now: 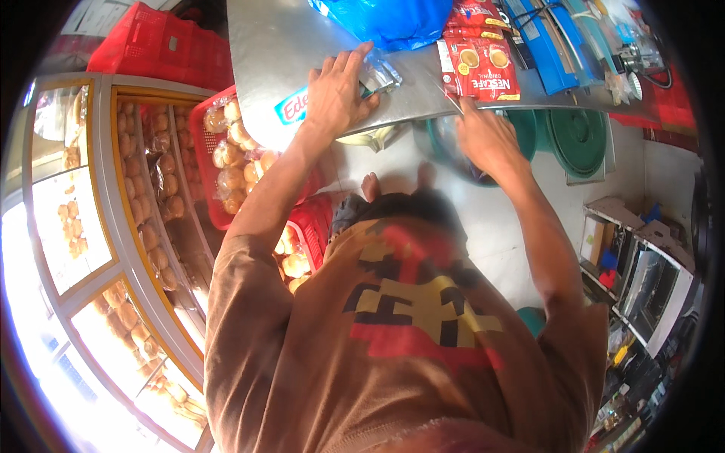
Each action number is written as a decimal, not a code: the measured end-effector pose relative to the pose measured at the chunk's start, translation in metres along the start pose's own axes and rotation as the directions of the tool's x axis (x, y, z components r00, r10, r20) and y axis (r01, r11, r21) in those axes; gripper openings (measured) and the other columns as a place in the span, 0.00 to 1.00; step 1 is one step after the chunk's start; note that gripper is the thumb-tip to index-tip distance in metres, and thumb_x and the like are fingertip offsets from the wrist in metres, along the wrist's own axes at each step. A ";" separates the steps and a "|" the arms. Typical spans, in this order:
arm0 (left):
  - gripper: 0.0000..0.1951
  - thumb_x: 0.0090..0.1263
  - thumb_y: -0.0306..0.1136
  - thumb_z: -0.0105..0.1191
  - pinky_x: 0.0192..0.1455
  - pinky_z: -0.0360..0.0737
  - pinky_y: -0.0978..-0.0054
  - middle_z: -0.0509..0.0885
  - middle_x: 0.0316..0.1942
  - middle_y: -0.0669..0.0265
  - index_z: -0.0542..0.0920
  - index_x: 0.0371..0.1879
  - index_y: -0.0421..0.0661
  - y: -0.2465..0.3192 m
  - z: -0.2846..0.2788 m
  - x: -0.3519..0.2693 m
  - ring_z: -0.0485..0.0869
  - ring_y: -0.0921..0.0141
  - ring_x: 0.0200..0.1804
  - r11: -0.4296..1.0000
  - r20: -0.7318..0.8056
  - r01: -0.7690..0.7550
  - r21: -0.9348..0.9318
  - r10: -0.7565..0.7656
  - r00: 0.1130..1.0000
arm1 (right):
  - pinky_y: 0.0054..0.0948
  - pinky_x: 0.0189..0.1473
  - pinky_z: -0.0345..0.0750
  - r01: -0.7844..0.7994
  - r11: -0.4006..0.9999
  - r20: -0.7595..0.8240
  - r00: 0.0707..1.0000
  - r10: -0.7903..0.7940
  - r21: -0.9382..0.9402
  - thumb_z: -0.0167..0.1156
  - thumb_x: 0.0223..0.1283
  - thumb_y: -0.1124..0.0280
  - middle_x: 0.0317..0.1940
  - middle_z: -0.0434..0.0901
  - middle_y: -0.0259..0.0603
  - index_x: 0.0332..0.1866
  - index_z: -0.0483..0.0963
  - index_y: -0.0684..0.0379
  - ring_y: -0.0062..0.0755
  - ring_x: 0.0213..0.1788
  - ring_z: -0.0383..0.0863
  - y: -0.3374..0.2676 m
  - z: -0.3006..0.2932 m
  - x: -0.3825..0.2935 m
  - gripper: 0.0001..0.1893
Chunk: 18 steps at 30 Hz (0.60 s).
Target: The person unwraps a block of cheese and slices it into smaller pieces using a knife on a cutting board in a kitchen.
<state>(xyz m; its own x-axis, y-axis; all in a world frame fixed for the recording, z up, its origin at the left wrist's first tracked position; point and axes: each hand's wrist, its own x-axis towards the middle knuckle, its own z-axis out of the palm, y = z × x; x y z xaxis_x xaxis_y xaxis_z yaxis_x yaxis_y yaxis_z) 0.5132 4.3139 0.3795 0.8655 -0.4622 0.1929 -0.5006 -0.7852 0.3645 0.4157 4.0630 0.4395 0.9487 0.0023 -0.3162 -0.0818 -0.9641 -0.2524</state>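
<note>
My left hand (337,93) lies over a blue and white Eden box (290,107) on the steel table, its fingers stretched forward and covering most of it. Crumpled silvery foil (385,73) shows just right of those fingers. In my right hand (490,133) is a thin metal blade (451,99), probably a knife, pointing up and left at the table's near edge; its handle is hidden in my fist. Right beside the blade lie red Nescafe sachets (481,68). Beyond my left fingertips sits a blue plastic bag (391,22).
The steel table (260,51) has its near edge below my wrists. Blue boxes (544,45) and cables crowd its right side. Red crates (204,158) of wrapped buns and a glass-fronted bread cabinet (113,187) stand left. Green lidded containers (578,136) stand under the table at right.
</note>
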 end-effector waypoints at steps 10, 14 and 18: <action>0.48 0.51 0.35 0.75 0.62 0.73 0.54 0.83 0.58 0.63 0.65 0.75 0.54 -0.012 -0.013 -0.024 0.81 0.57 0.58 0.983 -0.058 -0.054 -0.177 0.044 0.997 | 0.35 0.53 0.82 0.161 0.598 -0.167 0.985 -0.046 0.785 0.74 0.61 0.59 0.50 0.86 0.53 0.62 0.76 0.69 0.41 0.48 0.87 -0.054 0.046 0.082 0.30; 0.49 0.50 0.34 0.76 0.62 0.74 0.56 0.83 0.58 0.64 0.65 0.75 0.52 -0.016 -0.019 -0.024 0.82 0.58 0.56 0.964 -0.158 -0.124 -0.235 0.088 0.984 | 0.29 0.51 0.81 0.100 0.384 -0.037 0.985 -0.168 0.918 0.76 0.59 0.58 0.49 0.87 0.48 0.60 0.78 0.71 0.31 0.49 0.86 -0.056 0.052 0.106 0.31; 0.49 0.50 0.33 0.76 0.62 0.74 0.57 0.83 0.58 0.63 0.65 0.75 0.51 -0.020 -0.024 -0.020 0.82 0.57 0.56 0.956 -0.154 -0.127 -0.266 0.088 0.984 | 0.29 0.54 0.78 -0.002 0.406 0.110 0.964 -0.243 0.914 0.73 0.62 0.59 0.52 0.84 0.44 0.63 0.76 0.71 0.27 0.51 0.83 -0.052 0.033 0.111 0.30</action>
<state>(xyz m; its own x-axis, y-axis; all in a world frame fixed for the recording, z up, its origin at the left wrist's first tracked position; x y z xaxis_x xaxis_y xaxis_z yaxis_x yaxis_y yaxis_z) 0.5063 4.3492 0.3899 0.8106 -0.4604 0.3619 -0.5835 -0.5824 0.5660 0.5150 4.1226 0.3873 0.9008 0.2654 -0.3437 -0.3139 -0.1487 -0.9377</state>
